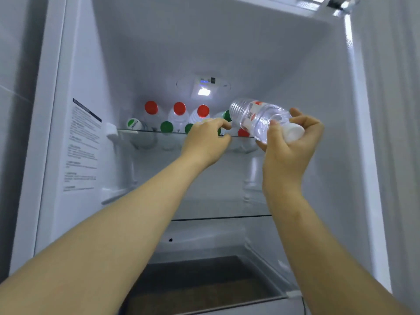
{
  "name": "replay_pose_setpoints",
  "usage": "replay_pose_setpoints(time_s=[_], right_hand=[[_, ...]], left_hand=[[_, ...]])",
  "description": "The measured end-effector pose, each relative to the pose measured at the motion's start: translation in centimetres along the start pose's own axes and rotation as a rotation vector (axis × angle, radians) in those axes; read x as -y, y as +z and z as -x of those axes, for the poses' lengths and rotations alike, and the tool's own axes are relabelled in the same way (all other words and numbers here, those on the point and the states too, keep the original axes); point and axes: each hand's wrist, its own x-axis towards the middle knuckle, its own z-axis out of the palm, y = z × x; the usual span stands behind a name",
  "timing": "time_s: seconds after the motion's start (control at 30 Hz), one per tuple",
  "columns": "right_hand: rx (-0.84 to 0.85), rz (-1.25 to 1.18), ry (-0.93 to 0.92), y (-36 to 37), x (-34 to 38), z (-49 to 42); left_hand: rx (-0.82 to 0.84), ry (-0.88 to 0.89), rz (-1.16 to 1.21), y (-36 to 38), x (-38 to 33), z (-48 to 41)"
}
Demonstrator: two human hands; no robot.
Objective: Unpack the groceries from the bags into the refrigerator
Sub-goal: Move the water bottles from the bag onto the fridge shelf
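The refrigerator [329, 110] stands open in front of me. On its top glass shelf [145, 131] lie several water bottles with their caps toward me, some with red caps [179, 108], some with green caps [166, 126]. My right hand [288, 151] grips a clear water bottle [256, 118] with a white cap near its neck; the bottle is tilted, base pointing into the shelf at the right. My left hand [204, 139] reaches to the shelf's front edge, fingers curled around a green-capped bottle that it mostly hides.
A second glass shelf [218, 218] lower down holds nothing I can see. Below it is a drawer [204, 285] with a dark bottom. A printed label [81, 144] is on the left inner wall. A lamp [204, 92] glows at the back.
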Motion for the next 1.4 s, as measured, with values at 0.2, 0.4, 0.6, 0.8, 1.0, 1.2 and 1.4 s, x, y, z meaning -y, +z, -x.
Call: replay_pose_setpoints(time_s=[0.2, 0.4, 0.6, 0.8, 1.0, 1.2, 1.4], right_hand=[[0.005, 0.052, -0.041, 0.4, -2.3, -3.1], [0.039, 0.132, -0.051, 0.5, -4.9, -5.2], [0.113, 0.238, -0.008, 2.1, -5.8, -8.8], [0.163, 0.347, 0.064, 3.7, -8.4, -11.6], [0.178, 0.476, 0.078, 3.9, -11.3, -13.3], [0.321, 0.811, 0.084, 4.4, -12.5, -15.4], [0.499, 1.071, 0.164, 5.4, -13.7, -16.9]], left_hand=[[-0.113, 0.091, -0.452, 0.8, 2.1, -1.7], [-0.094, 0.094, -0.497, 2.2, 2.8, -3.4], [-0.107, -0.020, -0.479, 3.5, 2.5, -5.0], [-0.198, 0.009, -0.700, 4.5, 3.0, -4.6], [-0.227, 0.016, -0.775, 5.0, 3.1, -4.4], [-0.263, 0.034, -0.762, 5.2, 3.2, -4.3], [-0.453, 0.113, -0.876, 5.5, 3.8, -4.3]])
